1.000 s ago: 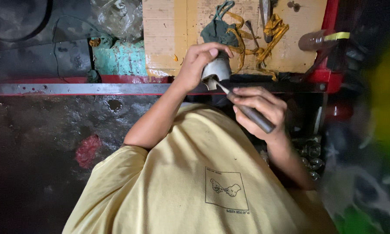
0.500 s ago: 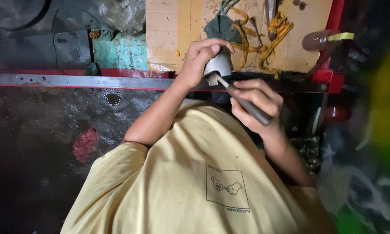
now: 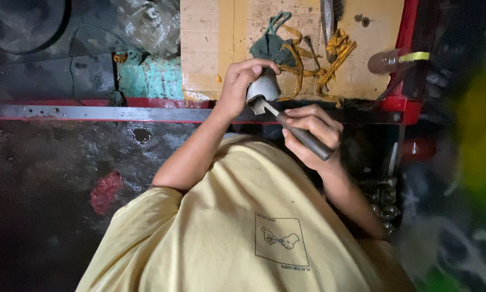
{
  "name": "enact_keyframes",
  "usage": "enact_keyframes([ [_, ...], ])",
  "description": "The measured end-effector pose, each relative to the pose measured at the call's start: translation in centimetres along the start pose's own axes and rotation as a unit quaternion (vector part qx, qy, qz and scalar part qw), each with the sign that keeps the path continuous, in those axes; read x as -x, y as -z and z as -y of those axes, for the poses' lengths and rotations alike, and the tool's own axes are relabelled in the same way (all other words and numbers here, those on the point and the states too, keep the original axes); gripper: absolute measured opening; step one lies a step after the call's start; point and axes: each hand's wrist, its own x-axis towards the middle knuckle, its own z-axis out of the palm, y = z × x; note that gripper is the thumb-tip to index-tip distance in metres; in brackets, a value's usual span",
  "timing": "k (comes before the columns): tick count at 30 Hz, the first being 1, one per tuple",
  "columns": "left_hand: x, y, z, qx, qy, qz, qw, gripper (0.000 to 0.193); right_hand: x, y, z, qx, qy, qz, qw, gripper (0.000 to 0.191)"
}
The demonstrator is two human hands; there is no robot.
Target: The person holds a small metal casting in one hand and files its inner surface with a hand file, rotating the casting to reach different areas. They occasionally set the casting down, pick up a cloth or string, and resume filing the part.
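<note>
Worked piece: small grey rounded metal part, cup-like, held up in front of the person's chest, just above the red-and-steel bench edge.
Left hand: left hand curled over the top of the grey part, fingers and thumb clamped round it.
Tool: flat-bladed scraper with a dark round handle; its pale blade tip lies against the lower rim of the grey part.
Right hand: right hand wrapped round the dark handle, fingers closed on it, thumb along the top.
Progress: by my judgement the scraping is under way; the blade is in contact, the part looks dull grey with no clearly clean side, so most of the work seems left.
Bench top: brown corrugated cardboard sheet lying beyond the hands.
On the cardboard: dark green cloth with a loop, touching tangled yellow-brown strips; a brush with dark bristles partly cut off at the top.
Right of the cardboard: clear plastic bottle lying on its side with a yellow-green band.
Bench rail: long grey steel bar along a red frame.
Clothing: pale yellow T-shirt with a small printed square.
Hard to make out: the part's inside and the blade's exact bite are hidden by the fingers; the right side is blurred colour; the floor is dark and wet-looking.
</note>
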Motion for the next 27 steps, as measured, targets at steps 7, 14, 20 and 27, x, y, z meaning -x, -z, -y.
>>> enact_keyframes([
  [7, -0.17, 0.46, -0.05, -0.037, -0.021, -0.022, 0.999, 0.039, 0.1, 0.0, 0.23, 0.012, 0.011, -0.007, 1.0, 0.027],
  [14, -0.42, 0.62, -0.11, -0.008, -0.019, -0.044, 0.999, 0.039, -0.19, -0.37, 0.37, 0.019, 0.039, -0.009, 0.999, 0.025],
  [20, -0.11, 0.58, -0.12, -0.008, -0.019, -0.035, 0.999, 0.04, -0.37, -0.72, 0.19, 0.035, 0.046, 0.002, 0.998, 0.024],
  [27, -0.02, 0.8, 0.26, -0.018, -0.002, -0.051, 0.999, 0.041, -0.57, -0.77, -0.01, 0.042, 0.035, 0.009, 0.998, 0.023],
])
